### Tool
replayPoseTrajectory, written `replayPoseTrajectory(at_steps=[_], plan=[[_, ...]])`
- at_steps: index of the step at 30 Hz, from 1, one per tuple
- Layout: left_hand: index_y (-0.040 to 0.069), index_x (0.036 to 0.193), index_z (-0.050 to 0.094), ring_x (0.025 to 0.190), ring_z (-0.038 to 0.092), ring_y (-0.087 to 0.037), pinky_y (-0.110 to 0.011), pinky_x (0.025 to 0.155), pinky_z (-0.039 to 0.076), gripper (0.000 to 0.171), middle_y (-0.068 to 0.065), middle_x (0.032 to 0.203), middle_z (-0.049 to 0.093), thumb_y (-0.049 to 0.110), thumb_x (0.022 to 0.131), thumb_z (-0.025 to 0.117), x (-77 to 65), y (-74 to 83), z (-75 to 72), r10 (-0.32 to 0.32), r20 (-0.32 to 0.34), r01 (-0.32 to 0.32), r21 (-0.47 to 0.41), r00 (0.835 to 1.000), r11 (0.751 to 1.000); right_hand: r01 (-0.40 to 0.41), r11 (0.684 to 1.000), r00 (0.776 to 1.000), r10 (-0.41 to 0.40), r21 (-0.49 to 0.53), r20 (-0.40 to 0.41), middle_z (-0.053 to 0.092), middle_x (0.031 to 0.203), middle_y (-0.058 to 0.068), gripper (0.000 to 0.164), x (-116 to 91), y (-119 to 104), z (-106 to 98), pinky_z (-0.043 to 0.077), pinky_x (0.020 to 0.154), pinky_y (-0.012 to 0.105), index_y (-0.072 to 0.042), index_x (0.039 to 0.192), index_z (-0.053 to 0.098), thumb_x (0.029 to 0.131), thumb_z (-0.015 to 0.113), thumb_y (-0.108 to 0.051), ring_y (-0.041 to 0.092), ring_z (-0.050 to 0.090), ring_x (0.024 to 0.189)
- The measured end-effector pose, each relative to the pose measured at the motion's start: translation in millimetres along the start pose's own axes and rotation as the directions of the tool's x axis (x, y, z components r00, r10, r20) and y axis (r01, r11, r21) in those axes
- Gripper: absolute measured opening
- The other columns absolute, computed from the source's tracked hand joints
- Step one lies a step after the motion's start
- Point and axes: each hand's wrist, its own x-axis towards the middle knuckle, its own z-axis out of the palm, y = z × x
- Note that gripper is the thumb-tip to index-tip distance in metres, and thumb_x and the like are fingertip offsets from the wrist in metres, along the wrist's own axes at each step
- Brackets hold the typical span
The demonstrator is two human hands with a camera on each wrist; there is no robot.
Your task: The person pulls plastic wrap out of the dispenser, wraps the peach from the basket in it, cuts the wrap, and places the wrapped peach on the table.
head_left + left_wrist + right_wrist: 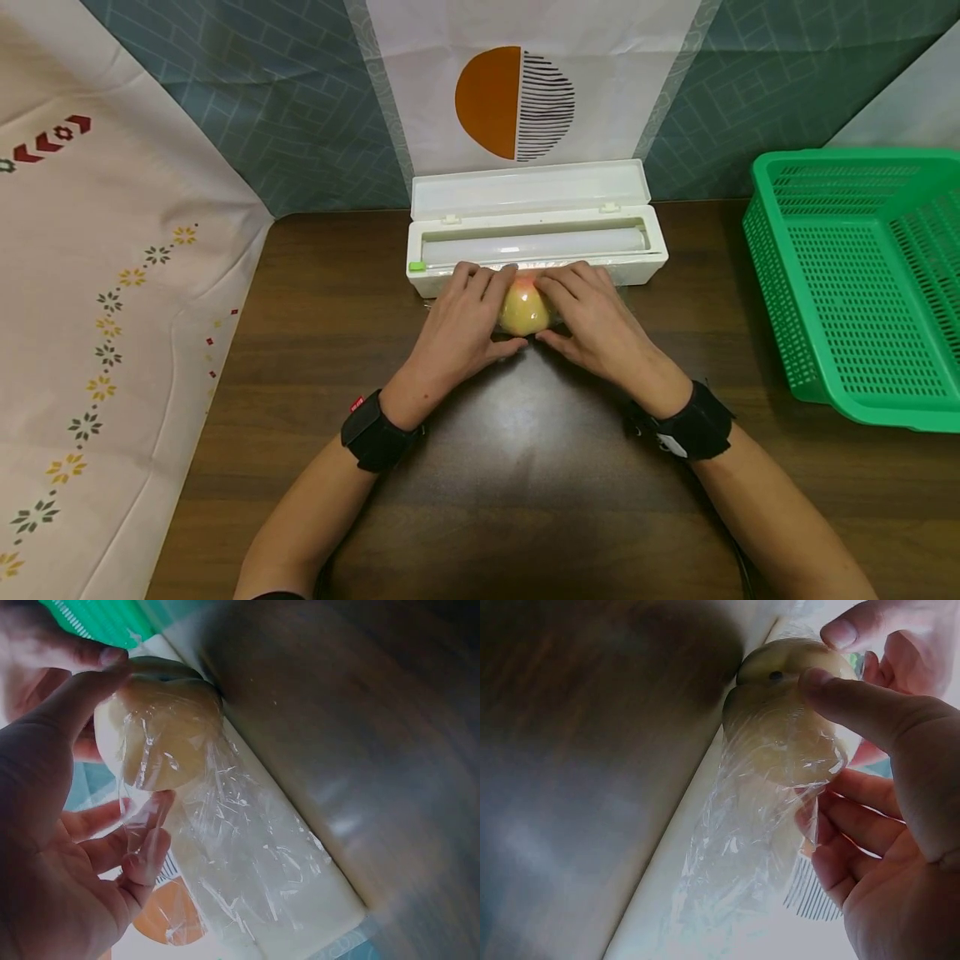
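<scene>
Yellow fruit [525,312], in crinkled clear film [240,825], is noted at the centre of the head frame, just in front of the white box [637,272]; it is held between left grip [468,321] and right grip [596,321], thumbs and fingers bent about its sides, though pinch firmness cannot be told through the film's glare. Modest weight and firm but bruisable flesh are expected; film is judged slick, limp, easily torn. Hold is best taken on the rounded sides, loose film being gathered lightly.
</scene>
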Motion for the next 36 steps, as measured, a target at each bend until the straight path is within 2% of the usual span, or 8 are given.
replayPoseTrajectory(at_steps=[3,9,13,17,31,36], plan=[[0.008,0.133,0.048,0.109,0.045,-0.031,-0.040,0.097,0.038,0.090,-0.011,0.116,0.057,0.056,0.065,0.083,-0.6,0.9,0.0,0.001,0.009,-0.001,-0.017,1.000,1.000,-0.002,1.000,1.000,0.002,0.002,0.012,0.057,0.126,0.015,0.069,-0.6,0.2,0.2,0.038,0.090,0.048,0.002,0.127,0.058,0.072,0.085,-0.029,0.031,0.047,0.113],[0.011,0.127,0.053,0.109,0.045,-0.029,-0.039,0.096,0.040,0.079,-0.010,0.114,0.057,0.052,0.066,0.084,-0.1,2.0,-0.1,-0.011,0.006,0.011,-0.017,1.000,1.000,-0.018,1.000,1.000,0.018,0.009,0.020,0.056,0.126,0.013,0.075,-0.8,-0.1,-0.1,0.037,0.089,0.046,0.000,0.133,0.051,0.073,0.085,-0.028,0.029,0.047,0.113],[0.012,0.123,0.057,0.110,0.044,-0.030,-0.040,0.096,0.040,0.075,-0.011,0.114,0.056,0.052,0.065,0.085,0.9,2.1,0.3,-0.007,-0.015,0.006,-0.009,1.000,1.000,-0.016,1.000,1.000,0.016,0.012,0.015,0.057,0.122,0.013,0.071,-1.1,0.0,0.0,0.038,0.088,0.047,0.000,0.129,0.052,0.072,0.085,-0.027,0.029,0.048,0.110],[0.012,0.120,0.059,0.112,0.043,-0.031,-0.041,0.098,0.039,0.071,-0.010,0.117,0.055,0.051,0.066,0.084,1.5,2.1,0.6,-0.001,-0.032,0.001,-0.005,0.999,1.000,0.000,1.000,1.000,0.000,0.002,0.007,0.058,0.120,0.015,0.064,-0.9,-0.4,-0.5,0.039,0.088,0.048,0.001,0.123,0.057,0.074,0.084,-0.028,0.031,0.048,0.110],[0.008,0.122,0.057,0.104,0.047,-0.027,-0.038,0.094,0.040,0.072,-0.007,0.113,0.060,0.050,0.069,0.082,0.1,-0.8,0.8,-0.007,-0.037,0.005,-0.041,0.999,0.999,0.000,1.000,1.000,0.000,-0.021,0.012,0.057,0.122,0.014,0.065,-1.1,-2.2,-1.1,0.037,0.087,0.050,0.001,0.127,0.057,0.076,0.083,-0.029,0.032,0.045,0.113],[0.007,0.120,0.057,0.103,0.046,-0.026,-0.036,0.094,0.040,0.071,-0.007,0.111,0.060,0.050,0.069,0.081,0.3,-1.6,0.5,-0.006,-0.036,0.005,-0.037,0.999,0.999,0.002,1.000,1.000,-0.002,-0.010,0.005,0.051,0.128,0.015,0.064,-0.8,-2.6,-0.5,0.037,0.087,0.052,0.001,0.126,0.058,0.074,0.084,-0.027,0.034,0.041,0.116]])
